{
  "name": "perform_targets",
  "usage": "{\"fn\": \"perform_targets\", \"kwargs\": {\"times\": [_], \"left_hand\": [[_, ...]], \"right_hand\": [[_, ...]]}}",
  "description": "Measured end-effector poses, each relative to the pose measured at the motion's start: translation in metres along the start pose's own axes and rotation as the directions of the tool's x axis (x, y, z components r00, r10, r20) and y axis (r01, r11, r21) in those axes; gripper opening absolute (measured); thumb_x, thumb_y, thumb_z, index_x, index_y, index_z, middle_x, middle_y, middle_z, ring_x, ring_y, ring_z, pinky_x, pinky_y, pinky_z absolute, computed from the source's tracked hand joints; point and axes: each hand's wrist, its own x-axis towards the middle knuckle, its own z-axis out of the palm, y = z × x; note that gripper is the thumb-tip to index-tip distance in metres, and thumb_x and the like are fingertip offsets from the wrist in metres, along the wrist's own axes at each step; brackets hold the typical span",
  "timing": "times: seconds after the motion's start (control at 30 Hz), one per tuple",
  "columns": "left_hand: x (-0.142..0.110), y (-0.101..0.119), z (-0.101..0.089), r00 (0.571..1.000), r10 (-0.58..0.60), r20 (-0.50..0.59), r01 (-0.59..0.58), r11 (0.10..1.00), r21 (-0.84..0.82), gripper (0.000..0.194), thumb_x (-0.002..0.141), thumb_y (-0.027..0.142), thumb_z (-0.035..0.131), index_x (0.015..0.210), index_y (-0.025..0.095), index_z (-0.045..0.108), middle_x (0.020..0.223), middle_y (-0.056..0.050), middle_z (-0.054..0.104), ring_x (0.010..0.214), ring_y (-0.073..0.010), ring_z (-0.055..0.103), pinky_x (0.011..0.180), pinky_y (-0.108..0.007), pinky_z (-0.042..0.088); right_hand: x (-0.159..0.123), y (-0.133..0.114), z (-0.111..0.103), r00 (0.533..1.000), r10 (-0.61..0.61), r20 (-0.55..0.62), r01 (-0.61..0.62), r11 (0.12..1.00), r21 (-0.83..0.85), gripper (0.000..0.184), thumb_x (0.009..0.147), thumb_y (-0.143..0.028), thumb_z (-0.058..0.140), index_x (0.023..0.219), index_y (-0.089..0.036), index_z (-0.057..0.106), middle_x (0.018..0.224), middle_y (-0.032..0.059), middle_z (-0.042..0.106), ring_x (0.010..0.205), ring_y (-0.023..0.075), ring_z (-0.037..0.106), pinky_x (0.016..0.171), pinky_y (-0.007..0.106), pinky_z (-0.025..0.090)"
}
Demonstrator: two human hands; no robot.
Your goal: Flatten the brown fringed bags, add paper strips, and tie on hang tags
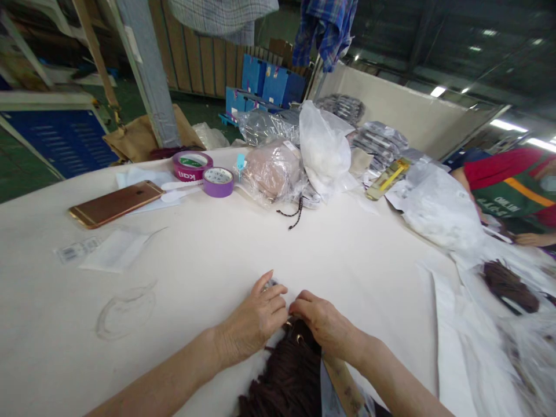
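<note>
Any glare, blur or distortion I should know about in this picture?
In the head view, ceiling lights burn white at upper right, highlights streak the clear plastic bag, and the barcode label is too soft to read; also in the head view, the grey post leans, perhaps from camera tilt or lens distortion.

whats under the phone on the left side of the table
From under the right end of the phone, part of a pale blue sheet sticks out; the white table shows around the rest. Anything fully beneath is covered.
</note>
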Motion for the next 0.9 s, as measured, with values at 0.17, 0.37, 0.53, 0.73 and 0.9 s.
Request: {"fn": "perform_targets", "kwargs": {"times": [0.17,0.37,0.53,0.73,0.9], "left_hand": [[0.001,-0.003,0.002,1.0,0.026,0.006,-0.026,1.0,0.001,0.03,0.085,0.001,0.029,0.072,0.015,0.051,0.071,-0.001,0.057,0.102,-0.018,0.051,0.108,-0.045,0.017],[0.0,-0.003,0.001,0.999,0.012,0.03,-0.012,1.0,-0.008,0.031,0.085,0.0,0.027,0.073,0.015,0.052,0.073,-0.001,0.058,0.103,-0.0188,0.051,0.107,-0.047,0.021],[0.002,-0.003,0.0,1.0,0.007,0.023,-0.007,1.0,-0.013,0.032,0.085,0.001,0.027,0.072,0.014,0.052,0.072,-0.002,0.058,0.1,-0.0195,0.053,0.104,-0.048,0.028],[0.004,-0.003,0.0,0.999,0.031,0.019,-0.031,0.999,-0.01,0.034,0.087,0.003,0.025,0.072,0.013,0.053,0.071,-0.003,0.058,0.098,-0.02,0.053,0.102,-0.048,0.032],[0.004,-0.005,0.003,1.0,0.023,-0.009,-0.024,0.999,-0.026,0.033,0.089,0.005,0.025,0.077,0.013,0.054,0.075,-0.004,0.058,0.098,-0.0193,0.052,0.103,-0.046,0.032]], "right_hand": [[0.001,0.0,-0.01,0.997,-0.029,0.069,0.033,0.998,-0.061,0.03,0.078,0.001,0.039,0.087,-0.017,0.06,0.086,0.0034,0.054,0.072,0.0115,0.055,0.066,0.02,0.042],[0.001,-0.008,-0.019,0.992,-0.05,0.114,0.064,0.991,-0.12,0.031,0.079,0.002,0.038,0.087,-0.016,0.062,0.086,0.0044,0.055,0.071,0.0116,0.056,0.065,0.02,0.043],[0.001,-0.006,-0.018,0.991,-0.092,0.094,0.105,0.984,-0.145,0.03,0.08,0.001,0.039,0.089,-0.016,0.062,0.084,0.0032,0.053,0.067,0.0107,0.053,0.062,0.019,0.041],[0.001,-0.004,-0.011,0.993,-0.106,0.044,0.109,0.992,-0.069,0.032,0.079,0.001,0.04,0.09,-0.017,0.063,0.084,0.0033,0.054,0.07,0.0115,0.054,0.064,0.02,0.042],[0.002,-0.012,-0.01,0.999,-0.004,0.042,0.003,1.0,0.016,0.03,0.082,-0.002,0.04,0.088,-0.016,0.065,0.083,0.0044,0.058,0.074,0.0127,0.057,0.068,0.021,0.044]]}}
